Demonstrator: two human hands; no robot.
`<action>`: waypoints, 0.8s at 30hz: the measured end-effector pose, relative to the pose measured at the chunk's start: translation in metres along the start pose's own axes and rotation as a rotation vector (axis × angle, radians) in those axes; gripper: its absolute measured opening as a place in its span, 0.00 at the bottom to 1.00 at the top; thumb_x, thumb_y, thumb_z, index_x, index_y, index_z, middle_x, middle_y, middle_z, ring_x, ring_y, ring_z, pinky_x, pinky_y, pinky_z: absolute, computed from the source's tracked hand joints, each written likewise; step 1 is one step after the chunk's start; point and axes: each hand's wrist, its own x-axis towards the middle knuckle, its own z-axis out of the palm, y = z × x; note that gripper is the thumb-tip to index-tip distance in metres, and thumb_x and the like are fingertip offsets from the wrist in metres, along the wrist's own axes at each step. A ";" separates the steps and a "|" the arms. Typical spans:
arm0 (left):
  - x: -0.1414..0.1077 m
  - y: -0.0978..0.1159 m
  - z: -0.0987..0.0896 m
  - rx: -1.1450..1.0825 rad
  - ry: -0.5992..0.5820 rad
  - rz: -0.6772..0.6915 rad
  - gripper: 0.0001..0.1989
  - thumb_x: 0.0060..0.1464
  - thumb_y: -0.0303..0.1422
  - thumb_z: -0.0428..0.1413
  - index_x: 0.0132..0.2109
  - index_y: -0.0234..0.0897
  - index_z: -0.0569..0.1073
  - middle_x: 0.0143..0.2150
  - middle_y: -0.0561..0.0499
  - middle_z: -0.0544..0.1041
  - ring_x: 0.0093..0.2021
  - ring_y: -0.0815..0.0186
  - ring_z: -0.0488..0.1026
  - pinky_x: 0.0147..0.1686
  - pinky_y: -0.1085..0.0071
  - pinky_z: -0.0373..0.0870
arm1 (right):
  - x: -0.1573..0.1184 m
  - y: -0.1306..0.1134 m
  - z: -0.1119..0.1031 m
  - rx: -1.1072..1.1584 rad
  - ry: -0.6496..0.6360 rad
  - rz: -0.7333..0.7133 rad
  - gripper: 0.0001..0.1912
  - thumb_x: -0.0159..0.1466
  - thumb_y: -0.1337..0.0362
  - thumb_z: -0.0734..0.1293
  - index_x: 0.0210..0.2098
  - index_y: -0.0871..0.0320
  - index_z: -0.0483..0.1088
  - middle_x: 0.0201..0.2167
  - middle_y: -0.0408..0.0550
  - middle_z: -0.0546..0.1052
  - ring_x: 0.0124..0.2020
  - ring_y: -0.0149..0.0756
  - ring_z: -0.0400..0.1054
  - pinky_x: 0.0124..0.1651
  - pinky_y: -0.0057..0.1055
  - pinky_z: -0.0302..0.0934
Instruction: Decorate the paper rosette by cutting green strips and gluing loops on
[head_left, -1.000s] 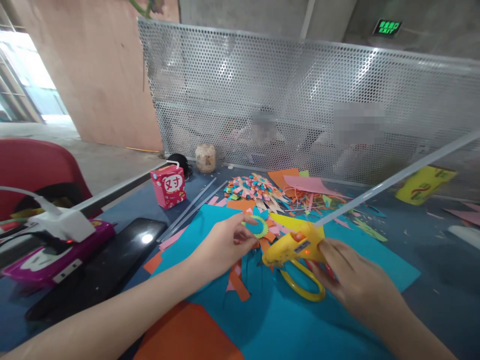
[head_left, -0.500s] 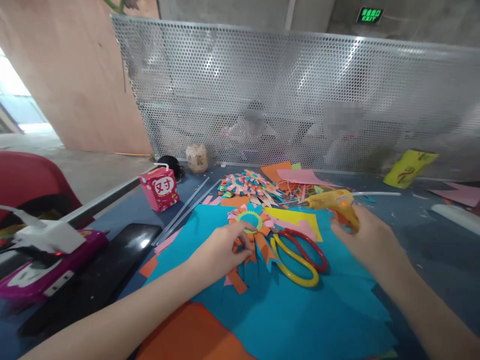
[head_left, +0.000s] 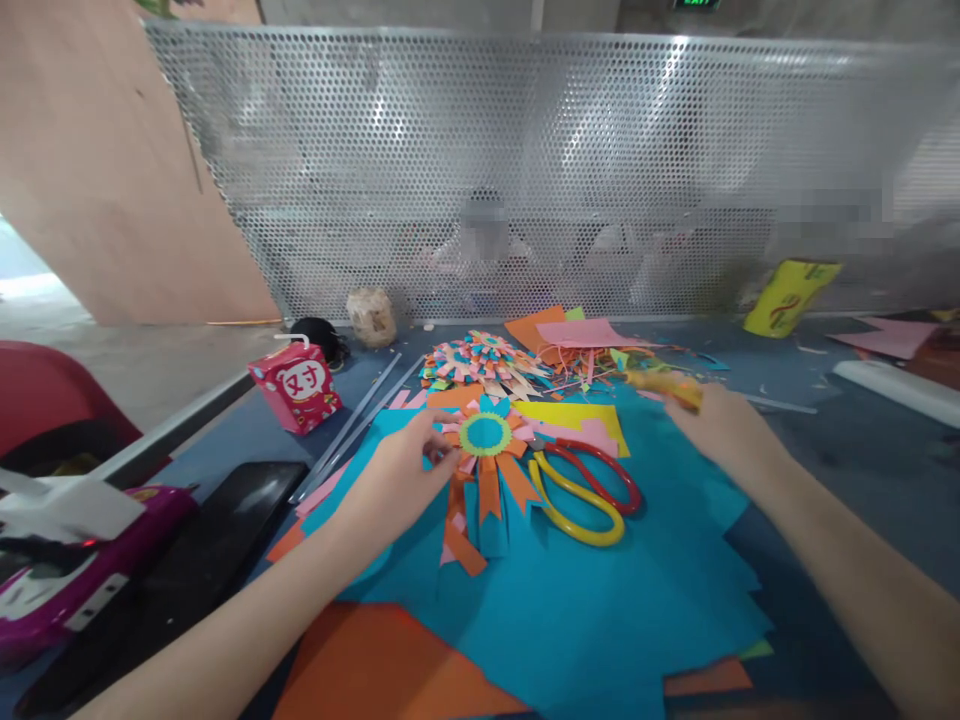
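Observation:
A paper rosette (head_left: 487, 434) with a round blue centre, a scalloped yellow-green ring and orange and pink tails lies on stacked blue paper (head_left: 600, 620). At its left edge, my left hand (head_left: 409, 465) has its fingers curled and closed on the rim. My right hand (head_left: 716, 425) is wrapped round a yellow glue gun (head_left: 664, 385), blurred by motion, its nozzle pointing left above the paper's far right side. Scissors (head_left: 585, 490) with one red and one yellow handle lie just right of the rosette. Several orange and pink paper strips sit below my left fingertips.
Finished rosettes (head_left: 484, 362) are piled behind, beside paper scraps (head_left: 592, 365). Clear glue sticks (head_left: 352, 425), a red drink box (head_left: 296, 385) and a black phone-like slab (head_left: 180, 580) stand or lie left. A perforated metal screen (head_left: 525, 180) closes the far edge; a yellow packet (head_left: 791, 298) is right.
My left hand has drawn back from the rosette's front to its left edge, uncovering the centre. The glue gun has tipped and moved slightly down in my right hand. The view has shifted.

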 end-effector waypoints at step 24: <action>-0.019 -0.006 0.017 0.194 -0.229 0.188 0.44 0.37 0.48 0.56 0.60 0.39 0.49 0.56 0.40 0.61 0.57 0.47 0.54 0.50 0.51 0.54 | -0.079 -0.149 -0.037 0.386 0.040 -1.148 0.16 0.63 0.71 0.51 0.41 0.61 0.68 0.33 0.47 0.77 0.36 0.33 0.69 0.39 0.32 0.62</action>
